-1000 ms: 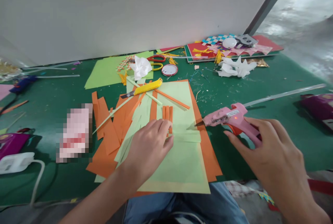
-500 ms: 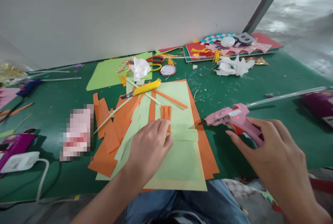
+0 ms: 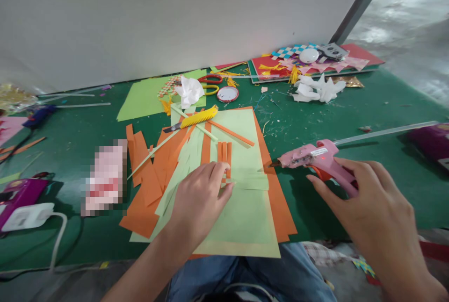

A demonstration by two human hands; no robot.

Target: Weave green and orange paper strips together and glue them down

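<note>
My left hand (image 3: 203, 194) rests on a pale green sheet (image 3: 242, 227), its fingers bent and closed over narrow orange paper strips (image 3: 224, 151). Beside the thumb, a pale green paper strip (image 3: 254, 181) crosses the orange ones, with a small woven patch partly hidden under the fingers. My right hand (image 3: 375, 204) has its fingers around the handle of a pink hot glue gun (image 3: 324, 154), thumb stretched out below the trigger. The gun's nozzle points left, near the sheet's right edge. A clear glue stick (image 3: 386, 133) sticks out of its back.
A yellow box cutter (image 3: 198, 117) lies on orange paper scraps (image 3: 140, 199) at the sheet's far left. Behind are scissors (image 3: 210, 79), a round lid (image 3: 228, 94) and crumpled tissues (image 3: 317, 89). A white plug (image 3: 28, 218) with a cable sits at left on the green table (image 3: 98, 129).
The view has shifted very slightly. Between my left fingertips and thumb, a bit more of the woven patch shows. The glue gun stays at the same place by my right hand.
</note>
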